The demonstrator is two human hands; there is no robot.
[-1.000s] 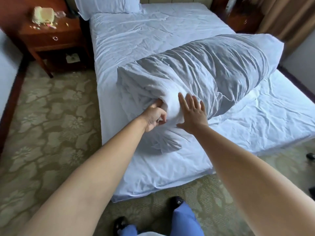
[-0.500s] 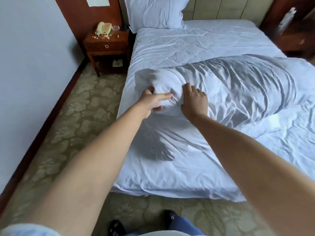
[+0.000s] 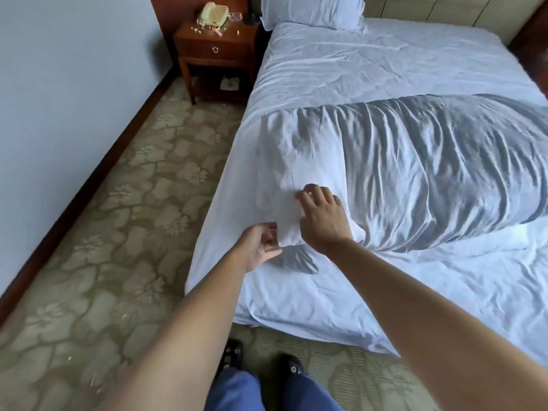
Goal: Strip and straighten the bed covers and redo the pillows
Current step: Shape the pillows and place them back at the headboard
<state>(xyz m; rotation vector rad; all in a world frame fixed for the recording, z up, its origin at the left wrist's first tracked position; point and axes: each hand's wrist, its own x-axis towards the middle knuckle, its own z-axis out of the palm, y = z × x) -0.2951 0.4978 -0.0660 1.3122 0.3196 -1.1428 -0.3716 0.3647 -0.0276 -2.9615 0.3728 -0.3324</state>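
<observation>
Duvet: the bulky white folded duvet [image 3: 415,173], soft cotton full of fine creases, lies as a long roll across the bed from its left edge toward the right; its far part looks grey in shadow, its near left end bright white.
Bed: a wide bed [image 3: 385,69] under a wrinkled white sheet, the sheet hanging over the left edge and the foot corner next to my legs.
Left hand: my left hand [image 3: 261,244], palm up at the near left corner of the duvet roll, thumb and fingertips pinching the cloth at that corner.
Right hand: my right hand [image 3: 321,216] lies on top of the same end of the roll, fingers loosely bent and spread, touching the fabric; no cloth is gathered in it that I can see.
Pillow: one plump white pillow [image 3: 311,10] sits at the head of the bed, toward its left corner, against the padded beige headboard [image 3: 444,10].
Bedside stand: a dark red-brown wooden nightstand [image 3: 215,51] with one drawer and a ring pull stands just beside the bed's head, left side; on its top a cream telephone [image 3: 212,13], a small glass dish, and scattered small bits I cannot identify; something pale lies on its lower shelf.
Floor: a green-beige carpet [image 3: 118,218] with a flower pattern runs between the bed and the pale wall with dark wooden skirting.
Me: blue trousers and black shoes at the foot of the bed.
</observation>
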